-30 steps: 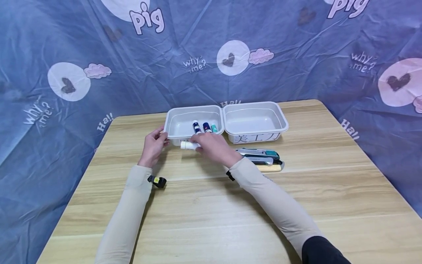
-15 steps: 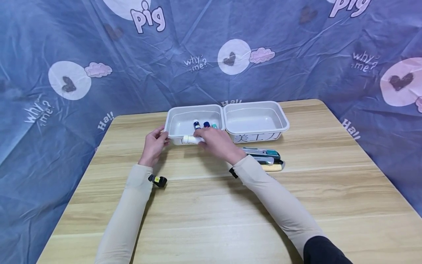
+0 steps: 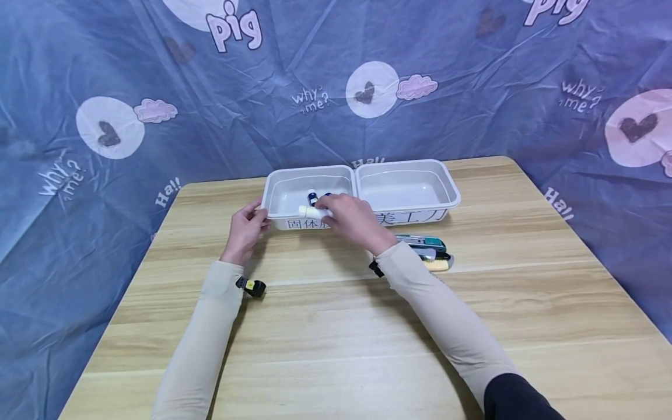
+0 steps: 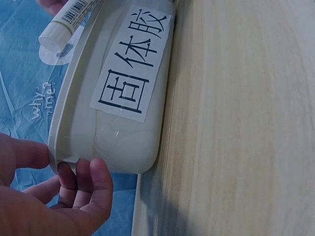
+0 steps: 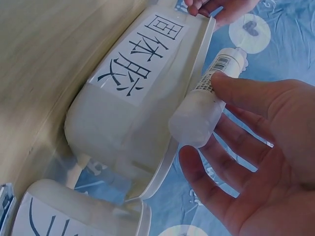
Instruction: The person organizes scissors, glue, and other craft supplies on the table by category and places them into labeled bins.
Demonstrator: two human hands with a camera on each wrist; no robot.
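Observation:
My right hand (image 3: 357, 221) holds a white glue stick (image 3: 311, 212) sideways over the front rim of the left white box (image 3: 283, 201). In the right wrist view, thumb and fingers pinch the glue stick (image 5: 199, 110), its barcode label showing. My left hand (image 3: 244, 233) grips that box by its left end; in the left wrist view the thumb and curled fingers (image 4: 101, 184) take its rim. Dark blue glue sticks (image 3: 312, 197) lie inside the box, partly hidden behind my right hand. A paper label (image 4: 128, 73) with Chinese characters is stuck on the box's front.
A second white box (image 3: 404, 195), also labelled, stands against the first on its right. In front of it several utility knives (image 3: 427, 242) lie on the wooden table (image 3: 315, 350), partly covered by my right wrist. A blue printed cloth (image 3: 262, 116) hangs behind the table.
My right hand has risen and moved slightly right and away from me, carrying the white glue stick up to the box's rim. The left hand stays on the box.

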